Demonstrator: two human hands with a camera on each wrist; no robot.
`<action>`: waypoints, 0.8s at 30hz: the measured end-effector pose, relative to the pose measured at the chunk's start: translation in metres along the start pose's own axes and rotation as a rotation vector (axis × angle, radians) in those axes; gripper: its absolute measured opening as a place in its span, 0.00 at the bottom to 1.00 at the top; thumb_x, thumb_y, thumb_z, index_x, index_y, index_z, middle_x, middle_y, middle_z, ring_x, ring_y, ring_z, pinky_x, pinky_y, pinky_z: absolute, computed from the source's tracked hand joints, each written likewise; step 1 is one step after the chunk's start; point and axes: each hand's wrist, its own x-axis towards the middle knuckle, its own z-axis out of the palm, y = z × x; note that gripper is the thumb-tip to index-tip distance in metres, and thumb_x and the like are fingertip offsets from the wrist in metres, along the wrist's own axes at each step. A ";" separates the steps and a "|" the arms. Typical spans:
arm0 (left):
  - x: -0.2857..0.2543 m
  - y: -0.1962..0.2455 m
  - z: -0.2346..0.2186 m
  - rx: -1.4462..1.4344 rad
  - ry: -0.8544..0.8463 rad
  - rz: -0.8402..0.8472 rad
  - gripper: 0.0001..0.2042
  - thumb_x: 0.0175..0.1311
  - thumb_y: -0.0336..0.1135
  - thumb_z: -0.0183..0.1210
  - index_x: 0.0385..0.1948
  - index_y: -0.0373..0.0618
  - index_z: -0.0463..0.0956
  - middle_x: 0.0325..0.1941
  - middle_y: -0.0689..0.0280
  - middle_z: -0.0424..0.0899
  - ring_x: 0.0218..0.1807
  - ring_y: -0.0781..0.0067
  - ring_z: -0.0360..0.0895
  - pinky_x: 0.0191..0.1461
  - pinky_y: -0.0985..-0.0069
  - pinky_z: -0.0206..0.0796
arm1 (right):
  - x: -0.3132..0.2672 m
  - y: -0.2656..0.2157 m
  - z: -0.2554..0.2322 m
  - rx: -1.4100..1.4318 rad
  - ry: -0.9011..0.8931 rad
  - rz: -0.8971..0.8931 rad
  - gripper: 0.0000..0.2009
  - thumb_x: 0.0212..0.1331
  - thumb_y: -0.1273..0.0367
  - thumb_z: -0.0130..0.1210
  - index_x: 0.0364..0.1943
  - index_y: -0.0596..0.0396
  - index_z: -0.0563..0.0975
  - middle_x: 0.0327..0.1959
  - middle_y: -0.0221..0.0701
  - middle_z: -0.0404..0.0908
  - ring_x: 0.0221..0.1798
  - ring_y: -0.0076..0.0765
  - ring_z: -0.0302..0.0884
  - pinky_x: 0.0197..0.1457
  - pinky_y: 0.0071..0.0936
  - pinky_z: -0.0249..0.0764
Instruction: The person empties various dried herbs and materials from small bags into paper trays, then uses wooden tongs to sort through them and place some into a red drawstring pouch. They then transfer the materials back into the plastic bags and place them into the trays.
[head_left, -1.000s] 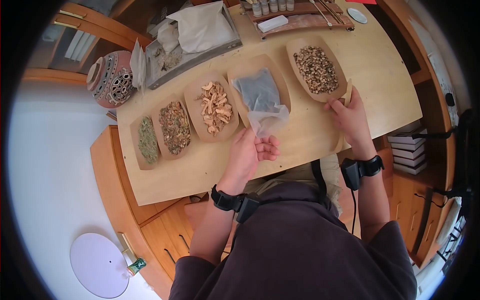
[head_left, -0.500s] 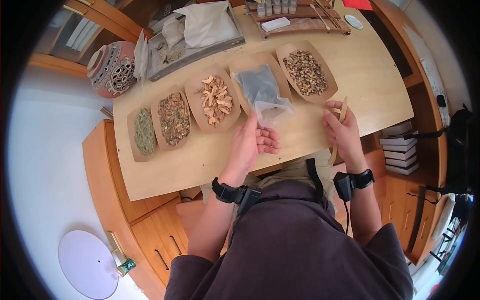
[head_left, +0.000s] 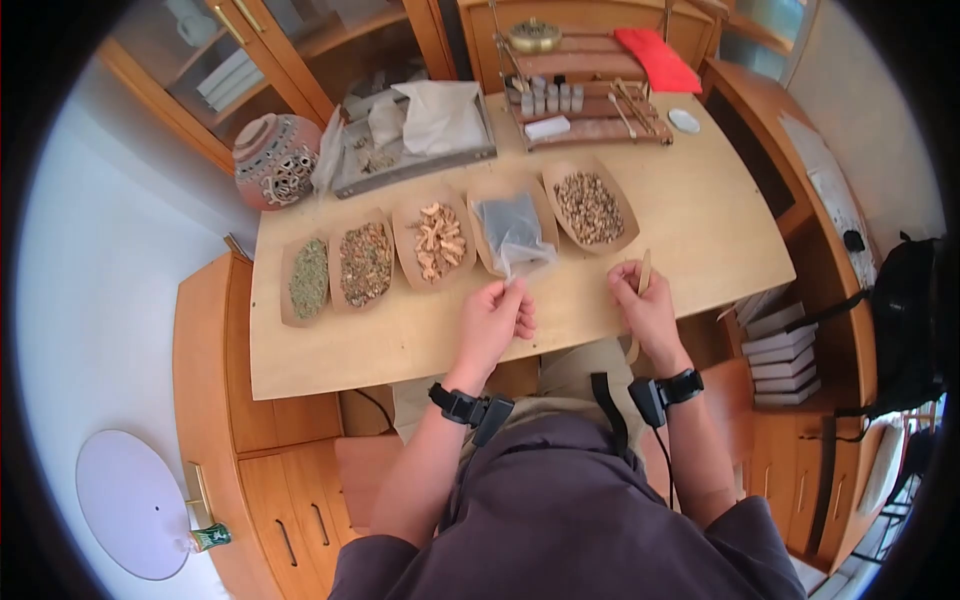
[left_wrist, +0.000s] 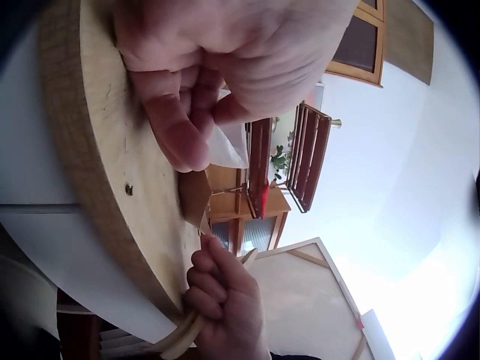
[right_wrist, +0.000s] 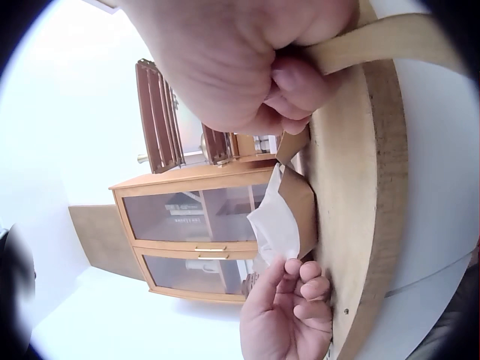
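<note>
My left hand [head_left: 494,325] pinches the near edge of a thin translucent bag [head_left: 510,218] between thumb and fingers. The bag's whitish mouth sags toward the hand, and its dark grey part lies in a brown paper tray [head_left: 547,205]. Further right, my right hand [head_left: 646,308] grips wooden tongs [head_left: 644,268], a slim curved light-wood piece reaching past both sides of the fist. In the left wrist view the tongs [left_wrist: 184,337] stick out below the fist. Just beyond the right hand are brown chopped dried pieces [head_left: 590,208] in another paper tray.
Left of the bag, paper trays hold pale dried slices [head_left: 438,242], mixed dried bits [head_left: 366,262] and green dried herb [head_left: 309,280]. Behind stand a grey tray [head_left: 415,165], a patterned pot [head_left: 278,160] and a wooden rack [head_left: 590,100] with small bottles. The table's front edge is close.
The right hand has moved left and back from the tray of brown pieces, carrying the tongs. The left hand keeps hold of the bag's edge, its fingers now more curled. The head view has tilted up.
</note>
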 end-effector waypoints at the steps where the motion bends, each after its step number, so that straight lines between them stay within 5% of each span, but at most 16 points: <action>1: 0.000 0.000 0.001 0.010 0.012 0.010 0.17 0.80 0.44 0.57 0.35 0.38 0.80 0.31 0.64 0.84 0.29 0.76 0.84 0.30 0.78 0.78 | 0.001 0.001 -0.001 0.006 -0.014 -0.011 0.03 0.71 0.70 0.60 0.40 0.54 0.81 0.26 0.18 0.76 0.26 0.12 0.69 0.28 0.17 0.62; 15: -0.006 0.008 0.000 -0.035 -0.010 -0.006 0.17 0.82 0.43 0.55 0.37 0.36 0.80 0.32 0.65 0.83 0.30 0.77 0.83 0.31 0.78 0.79 | 0.004 0.018 -0.002 -0.057 -0.061 -0.149 0.05 0.68 0.72 0.63 0.44 0.57 0.80 0.28 0.18 0.77 0.29 0.12 0.69 0.33 0.17 0.66; 18: -0.007 0.007 -0.003 -0.065 -0.037 0.007 0.17 0.82 0.44 0.55 0.38 0.37 0.80 0.33 0.65 0.83 0.30 0.77 0.83 0.32 0.78 0.79 | -0.002 0.001 0.015 -0.115 -0.113 -0.165 0.17 0.63 0.73 0.67 0.55 0.55 0.79 0.27 0.21 0.78 0.27 0.17 0.71 0.32 0.22 0.70; 21: -0.006 0.004 -0.005 -0.102 -0.066 0.038 0.17 0.82 0.44 0.54 0.39 0.37 0.80 0.33 0.64 0.84 0.31 0.75 0.84 0.31 0.77 0.79 | -0.009 -0.046 0.042 -0.405 -0.200 -0.378 0.29 0.57 0.75 0.70 0.65 0.50 0.74 0.24 0.28 0.79 0.24 0.27 0.76 0.31 0.27 0.73; 22: -0.006 0.001 -0.006 -0.112 -0.076 0.047 0.17 0.83 0.44 0.54 0.39 0.37 0.80 0.33 0.64 0.83 0.31 0.76 0.83 0.31 0.77 0.79 | -0.006 -0.054 0.049 -0.545 -0.240 -0.387 0.36 0.54 0.73 0.72 0.69 0.47 0.70 0.22 0.33 0.80 0.25 0.39 0.83 0.32 0.34 0.78; 24: -0.005 -0.003 -0.009 -0.128 -0.090 0.068 0.17 0.83 0.44 0.54 0.39 0.37 0.80 0.34 0.64 0.83 0.31 0.76 0.83 0.32 0.77 0.79 | -0.002 -0.064 0.063 -0.771 -0.277 -0.397 0.32 0.56 0.70 0.70 0.67 0.47 0.73 0.23 0.36 0.82 0.28 0.45 0.85 0.33 0.39 0.79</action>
